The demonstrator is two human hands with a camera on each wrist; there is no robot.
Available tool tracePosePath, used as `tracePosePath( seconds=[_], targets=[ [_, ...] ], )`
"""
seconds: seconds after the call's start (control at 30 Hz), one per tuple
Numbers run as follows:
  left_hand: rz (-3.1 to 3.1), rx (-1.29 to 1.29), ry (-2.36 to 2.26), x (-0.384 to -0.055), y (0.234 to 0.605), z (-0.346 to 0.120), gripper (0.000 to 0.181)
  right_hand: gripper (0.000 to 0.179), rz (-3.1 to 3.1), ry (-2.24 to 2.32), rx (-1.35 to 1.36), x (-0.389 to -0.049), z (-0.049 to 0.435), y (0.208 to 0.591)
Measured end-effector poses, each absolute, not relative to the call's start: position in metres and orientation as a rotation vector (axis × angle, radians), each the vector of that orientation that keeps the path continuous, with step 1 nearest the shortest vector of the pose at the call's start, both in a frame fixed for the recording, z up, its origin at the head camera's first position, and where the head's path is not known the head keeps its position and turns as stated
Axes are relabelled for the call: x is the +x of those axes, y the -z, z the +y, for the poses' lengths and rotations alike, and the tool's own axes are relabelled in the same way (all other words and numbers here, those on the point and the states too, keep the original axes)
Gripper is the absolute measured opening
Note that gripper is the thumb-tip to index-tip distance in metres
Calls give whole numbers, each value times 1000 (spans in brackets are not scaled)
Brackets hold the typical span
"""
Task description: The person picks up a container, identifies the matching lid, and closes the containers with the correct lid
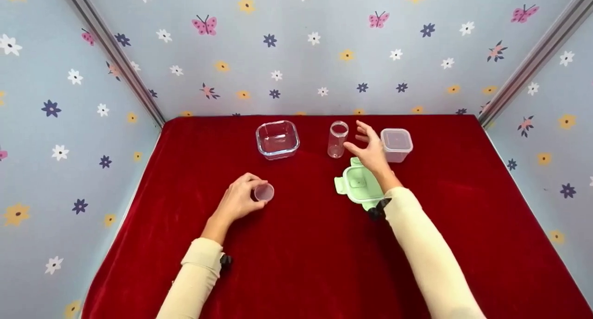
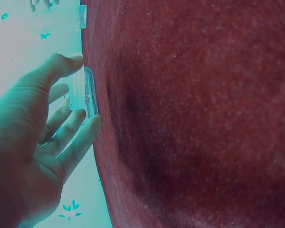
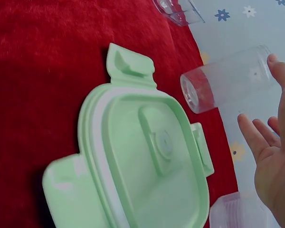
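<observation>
My left hand (image 1: 238, 198) pinches a small translucent cup (image 1: 264, 192) between thumb and fingers, its round mouth facing up. The left wrist view shows the cup (image 2: 77, 90) held off the red cloth. My right hand (image 1: 370, 151) reaches over the far side of the cloth, thumb and fingers spread, with nothing in its grasp. Just left of its thumb stands a tall clear jar (image 1: 337, 145) without a lid. Below that hand lies a pale green lid (image 1: 356, 177) with clip flaps, partly hidden by the wrist; the right wrist view shows the lid (image 3: 133, 156) close up.
A square clear glass container (image 1: 278, 145), lidless, stands at the back left of the jar. Right of my right hand stands a small translucent plastic box (image 1: 397, 145) with its lid on. A patterned wall (image 1: 296, 54) rises behind the red cloth (image 1: 287, 254).
</observation>
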State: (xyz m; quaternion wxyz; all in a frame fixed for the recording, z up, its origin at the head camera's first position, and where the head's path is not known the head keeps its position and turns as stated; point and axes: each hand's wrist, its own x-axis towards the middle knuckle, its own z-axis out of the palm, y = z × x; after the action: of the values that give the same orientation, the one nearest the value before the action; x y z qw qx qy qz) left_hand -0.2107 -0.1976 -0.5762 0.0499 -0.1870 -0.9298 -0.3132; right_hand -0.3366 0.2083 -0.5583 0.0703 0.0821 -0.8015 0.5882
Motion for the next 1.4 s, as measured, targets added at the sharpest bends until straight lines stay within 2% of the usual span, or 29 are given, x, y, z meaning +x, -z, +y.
tracePosePath(
  seconds=[0.57,0.77,0.9,0.93,1.4],
  targets=[
    [-2844,-590,940,-210,578,-194,49,82,-2513,-1698,97,-343,186,557],
    [-2837,-590,946,-210,579,-194,49,88,-2520,-1706,135,-356,190,572],
    [-2827,-588,944,-209,579,-195,49,84,-2512,-1733,141,-356,185,569],
    [-2826,-588,945,-209,579,-194,49,80,-2540,-1714,113,-348,180,557],
    [-2710,-655,997,-209,580,-194,52,64,-2514,-1695,59,-346,167,558]
  ],
)
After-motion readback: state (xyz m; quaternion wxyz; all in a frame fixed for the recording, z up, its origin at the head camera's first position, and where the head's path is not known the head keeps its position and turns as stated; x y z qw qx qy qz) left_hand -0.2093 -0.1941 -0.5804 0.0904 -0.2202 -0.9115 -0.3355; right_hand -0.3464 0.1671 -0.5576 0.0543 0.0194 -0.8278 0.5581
